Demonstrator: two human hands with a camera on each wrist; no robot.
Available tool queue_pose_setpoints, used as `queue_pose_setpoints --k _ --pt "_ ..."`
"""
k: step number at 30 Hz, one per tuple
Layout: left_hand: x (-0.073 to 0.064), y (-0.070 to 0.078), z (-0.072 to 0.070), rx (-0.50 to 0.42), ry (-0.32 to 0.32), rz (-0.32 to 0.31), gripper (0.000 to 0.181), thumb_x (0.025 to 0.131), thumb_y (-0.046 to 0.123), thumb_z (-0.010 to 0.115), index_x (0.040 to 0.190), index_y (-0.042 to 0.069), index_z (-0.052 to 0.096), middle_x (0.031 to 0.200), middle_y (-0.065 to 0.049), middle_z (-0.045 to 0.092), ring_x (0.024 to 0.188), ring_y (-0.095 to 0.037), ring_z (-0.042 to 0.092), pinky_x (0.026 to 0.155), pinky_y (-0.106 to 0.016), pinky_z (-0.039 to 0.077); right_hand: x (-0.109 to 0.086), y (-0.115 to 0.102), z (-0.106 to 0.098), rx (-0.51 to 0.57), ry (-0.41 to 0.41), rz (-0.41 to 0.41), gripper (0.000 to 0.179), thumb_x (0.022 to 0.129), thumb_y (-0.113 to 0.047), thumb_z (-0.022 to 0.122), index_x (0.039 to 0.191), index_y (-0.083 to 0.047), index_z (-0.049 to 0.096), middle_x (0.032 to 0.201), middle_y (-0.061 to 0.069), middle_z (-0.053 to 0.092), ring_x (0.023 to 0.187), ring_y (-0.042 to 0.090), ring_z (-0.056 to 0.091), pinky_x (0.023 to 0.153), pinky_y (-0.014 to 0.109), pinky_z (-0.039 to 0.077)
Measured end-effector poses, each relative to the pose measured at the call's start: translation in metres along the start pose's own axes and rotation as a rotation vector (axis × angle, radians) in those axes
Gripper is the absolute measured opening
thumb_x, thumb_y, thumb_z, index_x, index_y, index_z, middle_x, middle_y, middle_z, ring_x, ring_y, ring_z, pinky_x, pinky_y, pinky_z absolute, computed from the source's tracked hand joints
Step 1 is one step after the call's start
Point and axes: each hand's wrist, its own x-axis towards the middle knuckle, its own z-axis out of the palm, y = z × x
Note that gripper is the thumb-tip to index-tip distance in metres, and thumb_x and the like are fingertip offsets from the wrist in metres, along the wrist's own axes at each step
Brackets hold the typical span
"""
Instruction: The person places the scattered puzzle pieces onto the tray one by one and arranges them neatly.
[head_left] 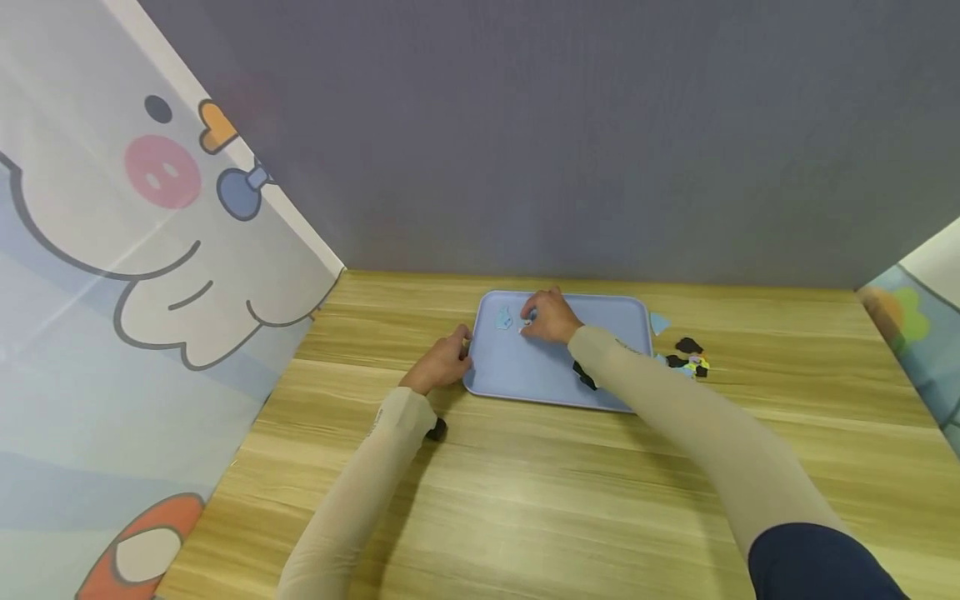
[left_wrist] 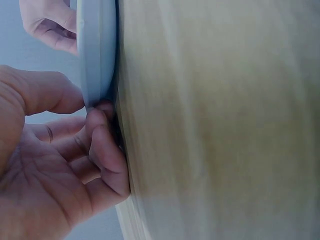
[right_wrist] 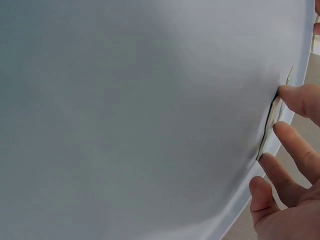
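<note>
A light blue tray (head_left: 517, 371) with a raised rim lies on the table. At its left side, my left hand (head_left: 442, 362) pinches the rim between thumb and curled fingers, which the left wrist view shows close up. Over the tray's upper middle, my right hand (head_left: 551, 318) holds a small, thin flat piece (right_wrist: 270, 117) by its edges with the fingertips. That piece lies low, at the tray's surface, and its printed face is mostly hidden. Left of the right hand, a light blue irregular flat piece (head_left: 504, 318) rests on the tray.
Right of the tray, a light blue piece (head_left: 659, 323), a black piece (head_left: 688, 344) and a small cluster of black, yellow and blue pieces (head_left: 697, 363) lie on the wooden table (head_left: 525, 500). A grey panel (head_left: 562, 142) stands behind; a cartoon-printed wall (head_left: 75, 333) is at left.
</note>
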Motion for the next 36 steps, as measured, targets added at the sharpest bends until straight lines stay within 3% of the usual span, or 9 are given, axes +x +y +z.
queue_pose_setpoints --k 21,36 --pt "-0.001 0.000 0.000 0.008 -0.002 -0.011 0.035 0.092 0.006 0.054 0.123 0.005 0.040 0.090 -0.009 0.057 0.075 -0.021 0.055 0.066 -0.032 0.046 -0.013 0.008 -0.025 -0.015 0.014 -0.044 0.025 0.076 -0.010 0.074 0.100 -0.003 0.071 0.115 0.012 0.063 0.116 0.031 0.046 0.102 0.043 0.029" --pt "-0.003 0.002 -0.001 -0.010 -0.003 -0.009 0.034 0.092 0.005 0.054 0.123 0.004 0.040 0.091 -0.011 0.057 0.075 -0.022 0.054 0.066 -0.033 0.046 -0.033 0.029 -0.055 -0.024 0.040 -0.038 0.029 0.079 -0.010 0.075 0.105 0.001 0.069 0.115 0.015 0.061 0.111 0.031 0.042 0.093 0.044 0.038"
